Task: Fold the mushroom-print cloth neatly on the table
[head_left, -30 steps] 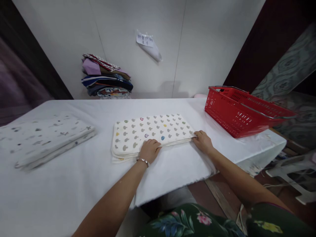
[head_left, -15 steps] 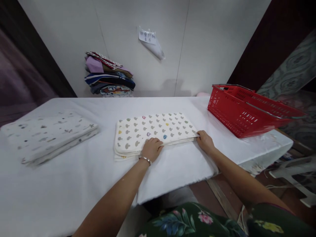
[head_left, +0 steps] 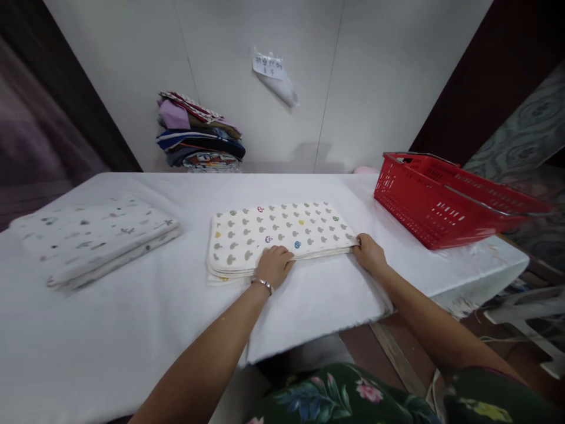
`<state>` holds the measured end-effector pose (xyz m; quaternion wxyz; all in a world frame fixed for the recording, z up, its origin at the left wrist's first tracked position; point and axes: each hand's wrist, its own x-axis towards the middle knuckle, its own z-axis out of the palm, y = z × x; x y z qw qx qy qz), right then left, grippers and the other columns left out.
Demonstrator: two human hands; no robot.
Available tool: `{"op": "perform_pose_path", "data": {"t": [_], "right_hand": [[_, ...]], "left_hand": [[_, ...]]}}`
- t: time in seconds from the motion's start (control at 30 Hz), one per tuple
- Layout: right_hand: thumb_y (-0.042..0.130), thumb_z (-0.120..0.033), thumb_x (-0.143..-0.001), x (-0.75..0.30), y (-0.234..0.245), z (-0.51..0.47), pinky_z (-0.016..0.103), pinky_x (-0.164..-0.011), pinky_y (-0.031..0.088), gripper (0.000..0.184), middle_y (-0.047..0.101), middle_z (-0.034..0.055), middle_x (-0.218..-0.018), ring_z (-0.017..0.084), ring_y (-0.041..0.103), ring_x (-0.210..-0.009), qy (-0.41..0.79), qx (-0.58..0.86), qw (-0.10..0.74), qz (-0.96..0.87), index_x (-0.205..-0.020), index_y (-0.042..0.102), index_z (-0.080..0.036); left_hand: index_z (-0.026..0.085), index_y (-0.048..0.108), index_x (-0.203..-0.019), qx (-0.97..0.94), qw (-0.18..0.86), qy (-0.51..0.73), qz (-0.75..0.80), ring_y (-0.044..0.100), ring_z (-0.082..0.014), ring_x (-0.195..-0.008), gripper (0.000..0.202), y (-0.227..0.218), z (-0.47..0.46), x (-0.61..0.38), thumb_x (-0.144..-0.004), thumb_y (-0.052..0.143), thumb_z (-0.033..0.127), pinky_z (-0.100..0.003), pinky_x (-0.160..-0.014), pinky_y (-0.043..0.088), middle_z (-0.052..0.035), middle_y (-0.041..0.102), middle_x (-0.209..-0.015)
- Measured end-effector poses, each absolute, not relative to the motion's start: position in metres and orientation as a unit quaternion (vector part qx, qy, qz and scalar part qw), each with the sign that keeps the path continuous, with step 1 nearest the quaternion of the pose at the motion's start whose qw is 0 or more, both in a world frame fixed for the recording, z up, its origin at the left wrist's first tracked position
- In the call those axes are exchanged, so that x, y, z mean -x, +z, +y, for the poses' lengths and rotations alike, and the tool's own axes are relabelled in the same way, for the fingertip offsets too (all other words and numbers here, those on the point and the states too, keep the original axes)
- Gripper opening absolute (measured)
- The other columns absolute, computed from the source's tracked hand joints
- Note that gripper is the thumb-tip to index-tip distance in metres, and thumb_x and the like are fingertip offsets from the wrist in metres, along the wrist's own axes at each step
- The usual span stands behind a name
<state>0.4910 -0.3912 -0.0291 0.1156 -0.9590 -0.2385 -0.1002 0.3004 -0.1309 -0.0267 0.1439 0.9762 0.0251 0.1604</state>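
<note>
A white cloth printed with grey mushrooms and a few coloured ones lies folded in layers on the white-covered table. At its near edge, my left hand, with a bracelet at the wrist, has its fingers curled over the top layer. My right hand pinches the near right corner, thumb and fingers closed on the layers. Part of the near edge is hidden behind my left hand. A second folded cloth, white with small dark and grey plant-like prints, lies apart on the left.
The red basket with metal handles stands at the table's right end. Against the wall is a stack of folded fabrics. A paper sign hangs on the wall. The white tablecloth reaches the near edge, and a white stool stands at lower right.
The view has shifted slightly, so everything appears a little further right. Both hands keep the same places on the mushroom-print cloth, which shows no clear change.
</note>
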Motion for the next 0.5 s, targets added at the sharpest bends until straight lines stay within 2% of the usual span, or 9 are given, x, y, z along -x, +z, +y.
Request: {"op": "perform_pose_path", "data": {"t": [0.13, 0.27, 0.5], "right_hand": [[0.044, -0.039, -0.084, -0.490, -0.021, -0.397, 0.027, -0.059, 0.035, 0.029, 0.065, 0.0061, -0.085, 0.021, 0.059, -0.075, -0.047, 0.975, 0.094, -0.193, -0.104, 0.050, -0.019], [0.041, -0.033, -0.084, -0.491, -0.016, -0.397, 0.027, -0.057, 0.035, 0.025, 0.065, 0.0071, -0.081, 0.020, 0.059, -0.072, -0.051, 0.974, 0.083, -0.204, -0.102, 0.052, -0.019], [0.037, -0.029, -0.083, -0.502, -0.033, -0.401, 0.032, -0.064, 0.043, 0.031, 0.067, 0.0126, -0.087, 0.025, 0.062, -0.075, -0.055, 0.963, 0.094, -0.247, -0.106, 0.054, -0.016]], "left_hand": [[0.022, 0.064, -0.092, -0.977, 0.140, 0.159, 0.026, 0.049, -0.0194, -0.090, 0.020, -0.027, -0.132, -0.300, -0.089, 0.046, 0.030, -0.036, -0.079, 0.036, -0.0040, 0.061, -0.096], [0.023, 0.064, -0.092, -0.979, 0.133, 0.149, 0.031, 0.049, -0.0196, -0.093, 0.019, -0.028, -0.135, -0.298, -0.088, 0.047, 0.031, -0.037, -0.081, 0.036, -0.0039, 0.061, -0.097], [0.023, 0.064, -0.095, -0.983, 0.124, 0.132, 0.031, 0.048, -0.0195, -0.095, 0.021, -0.030, -0.137, -0.298, -0.088, 0.047, 0.034, -0.037, -0.081, 0.035, -0.0035, 0.060, -0.101]]}}
